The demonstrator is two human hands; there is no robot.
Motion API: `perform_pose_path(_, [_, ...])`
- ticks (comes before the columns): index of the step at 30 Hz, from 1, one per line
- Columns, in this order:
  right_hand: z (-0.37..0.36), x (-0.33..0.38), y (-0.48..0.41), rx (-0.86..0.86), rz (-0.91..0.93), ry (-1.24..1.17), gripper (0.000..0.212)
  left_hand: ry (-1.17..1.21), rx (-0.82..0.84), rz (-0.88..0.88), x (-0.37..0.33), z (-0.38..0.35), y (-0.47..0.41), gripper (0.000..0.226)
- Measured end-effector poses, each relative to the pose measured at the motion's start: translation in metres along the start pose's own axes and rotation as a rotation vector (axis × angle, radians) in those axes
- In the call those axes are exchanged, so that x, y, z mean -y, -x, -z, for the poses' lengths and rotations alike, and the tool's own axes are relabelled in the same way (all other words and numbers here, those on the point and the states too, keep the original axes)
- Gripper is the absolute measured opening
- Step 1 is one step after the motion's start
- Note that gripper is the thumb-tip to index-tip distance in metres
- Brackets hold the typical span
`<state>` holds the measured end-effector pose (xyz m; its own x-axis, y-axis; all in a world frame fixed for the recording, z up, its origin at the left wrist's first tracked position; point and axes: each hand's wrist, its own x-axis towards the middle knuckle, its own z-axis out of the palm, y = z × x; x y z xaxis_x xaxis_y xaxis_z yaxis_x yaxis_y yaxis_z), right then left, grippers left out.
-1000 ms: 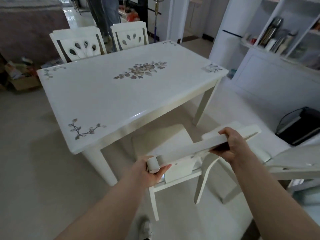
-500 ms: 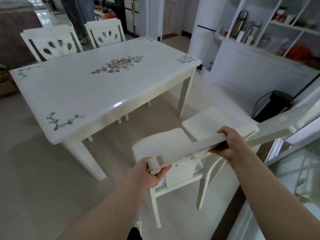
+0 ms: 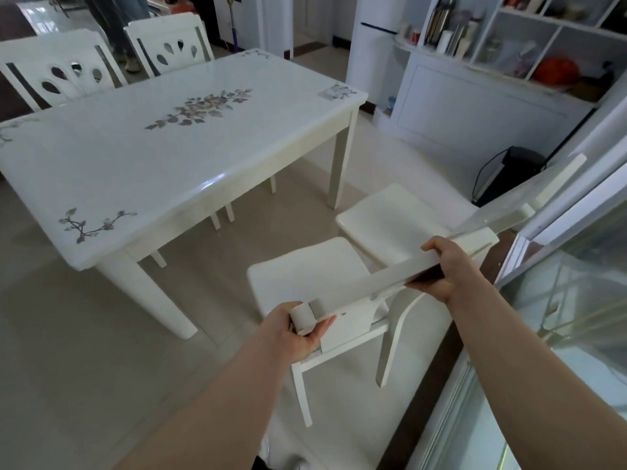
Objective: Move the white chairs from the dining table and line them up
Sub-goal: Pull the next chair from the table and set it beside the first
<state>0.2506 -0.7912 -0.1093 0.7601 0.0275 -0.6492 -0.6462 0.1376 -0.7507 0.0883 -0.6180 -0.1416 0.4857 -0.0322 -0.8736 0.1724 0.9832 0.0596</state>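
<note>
Head view: left hand (image 3: 298, 329) wraps the rolled end of the held chair (image 3: 305, 276) top rail; right hand (image 3: 444, 269) clamps the rail's other end. Chair sits at 5 o'clock off the dining table (image 3: 142, 157). Second chair (image 3: 386, 212) just beside, at 1 o'clock. Two more chairs (image 3: 57, 72) at table's far side.

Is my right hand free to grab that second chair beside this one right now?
Probably not yet. The right hand is clamped on the top rail of the held chair, as is the left hand. The second chair stands just beyond with nothing between; let go first.
</note>
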Motion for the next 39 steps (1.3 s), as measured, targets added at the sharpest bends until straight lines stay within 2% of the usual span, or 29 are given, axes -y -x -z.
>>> perform_pose_path(4, [0.01,-0.008,0.004,-0.024,-0.003,-0.022,0.006,-0.014,-0.002,0.038,0.01,0.006,-0.002,0.033])
perform_pose_path(8, [0.022,-0.017,0.008,-0.052,-0.011,-0.062,0.008,-0.032,0.003,0.084,0.022,0.014,0.0,0.02])
perform_pose_path(11, [0.031,-0.025,0.012,-0.07,-0.017,-0.091,0.019,-0.039,0.005,0.101,0.033,0.022,0.001,0.004])
perform_pose_path(15, [0.046,-0.037,0.021,-0.097,-0.008,-0.106,0.023,-0.143,-0.004,0.136,0.047,0.035,-0.01,0.01])
perform_pose_path(20, [0.07,-0.052,0.028,-0.172,-0.028,-0.135,0.014,-0.263,-0.061,0.138,0.072,0.047,-0.012,0.017])
perform_pose_path(26, [0.087,-0.063,0.029,-0.251,-0.049,-0.129,0.033,-0.292,-0.109,0.136,0.087,0.056,-0.016,0.021])
perform_pose_path(30, [0.095,-0.067,0.029,-0.331,-0.056,-0.148,0.03,-0.327,-0.138,0.12,0.1,0.06,-0.015,0.025])
perform_pose_path(33, [0.108,-0.073,0.023,-0.354,-0.085,-0.135,0.053,-0.341,-0.153,0.118,0.109,0.063,-0.016,0.027])
perform_pose_path(35, [0.113,-0.075,0.022,-0.348,-0.085,-0.125,0.051,-0.333,-0.178,0.116,0.112,0.065,-0.018,0.027])
perform_pose_path(39, [0.109,-0.071,0.031,-0.366,-0.096,-0.096,0.033,-0.3,-0.172,0.079,0.113,0.066,-0.021,0.025])
